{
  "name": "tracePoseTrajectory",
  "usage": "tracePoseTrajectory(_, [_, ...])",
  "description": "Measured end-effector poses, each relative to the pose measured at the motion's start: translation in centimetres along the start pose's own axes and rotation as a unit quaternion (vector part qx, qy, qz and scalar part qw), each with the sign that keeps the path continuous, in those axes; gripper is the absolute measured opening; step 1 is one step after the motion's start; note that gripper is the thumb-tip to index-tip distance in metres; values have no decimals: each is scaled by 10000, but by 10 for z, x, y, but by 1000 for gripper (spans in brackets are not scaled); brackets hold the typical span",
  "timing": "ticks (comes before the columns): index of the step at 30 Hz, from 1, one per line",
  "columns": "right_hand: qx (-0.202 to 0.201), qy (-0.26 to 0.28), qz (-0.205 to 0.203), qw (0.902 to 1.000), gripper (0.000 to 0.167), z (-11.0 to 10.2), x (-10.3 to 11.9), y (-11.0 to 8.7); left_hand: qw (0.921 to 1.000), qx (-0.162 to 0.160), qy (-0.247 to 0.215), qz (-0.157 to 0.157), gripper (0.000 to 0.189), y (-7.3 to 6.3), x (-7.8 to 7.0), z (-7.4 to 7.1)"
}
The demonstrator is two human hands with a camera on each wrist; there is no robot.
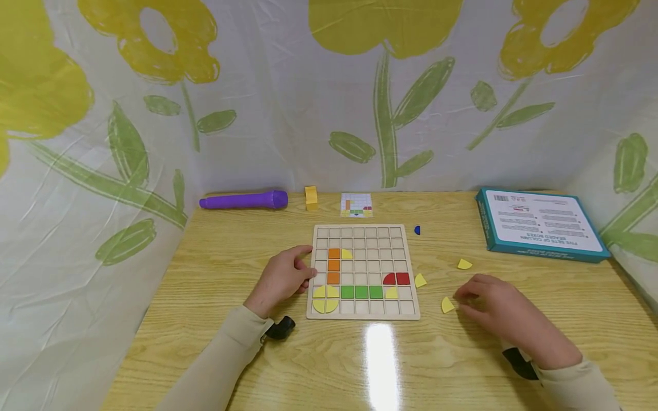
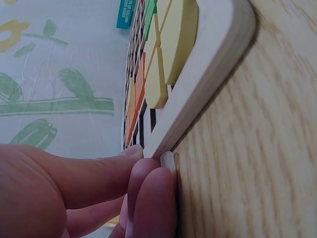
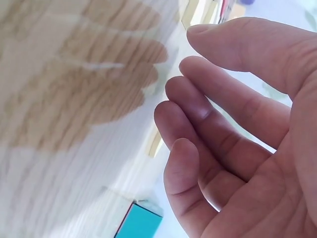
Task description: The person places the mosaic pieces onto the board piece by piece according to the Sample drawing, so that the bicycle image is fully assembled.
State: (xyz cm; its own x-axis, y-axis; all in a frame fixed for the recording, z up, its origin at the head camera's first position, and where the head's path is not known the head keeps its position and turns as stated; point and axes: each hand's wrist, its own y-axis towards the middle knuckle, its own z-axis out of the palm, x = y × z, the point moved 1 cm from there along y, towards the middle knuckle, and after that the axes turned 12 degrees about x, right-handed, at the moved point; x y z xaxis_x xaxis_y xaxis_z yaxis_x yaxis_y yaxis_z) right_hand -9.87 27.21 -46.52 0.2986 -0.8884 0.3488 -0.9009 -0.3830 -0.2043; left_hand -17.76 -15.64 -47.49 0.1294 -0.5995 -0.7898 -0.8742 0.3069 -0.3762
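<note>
A wooden grid board [image 1: 364, 313] lies flat on the table. My left hand [image 1: 283, 277] pinches its left edge, thumb on top and curled fingers against the side, as the left wrist view shows. Set in the grid are orange squares [image 1: 334, 265], green squares [image 1: 362, 292], a red square [image 1: 403, 278], a red quarter circle [image 1: 390, 279] and several yellow quarter circles [image 1: 326, 298]. To the right of the board, my right hand [image 1: 506, 314] hovers with loosely bent fingers, holding nothing. Just beside its fingertips lies a loose yellow quarter circle [image 1: 447, 305].
Two more yellow quarter circles [image 1: 465, 264] [image 1: 420, 280] and a blue half circle [image 1: 417, 230] lie right of the board. Behind it are a pattern card [image 1: 356, 205], a yellow block [image 1: 311, 198] and a purple microphone [image 1: 244, 200]. A teal box [image 1: 542, 225] sits at the back right.
</note>
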Motion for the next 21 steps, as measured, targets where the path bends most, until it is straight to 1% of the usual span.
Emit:
tracePoseTrajectory(9, [99, 6, 49, 9999, 10, 3, 5, -2, 10000, -32, 77, 55, 63, 0, 1, 0])
tracePoseTrajectory(14, [133, -56, -9, 9999, 12, 4, 7, -3, 9999, -52, 84, 47, 62, 0, 0, 0])
tracePoseTrajectory(21, [189, -102, 38, 9998, 13, 5, 7, -4, 10000, -44, 16, 11, 62, 0, 0, 0])
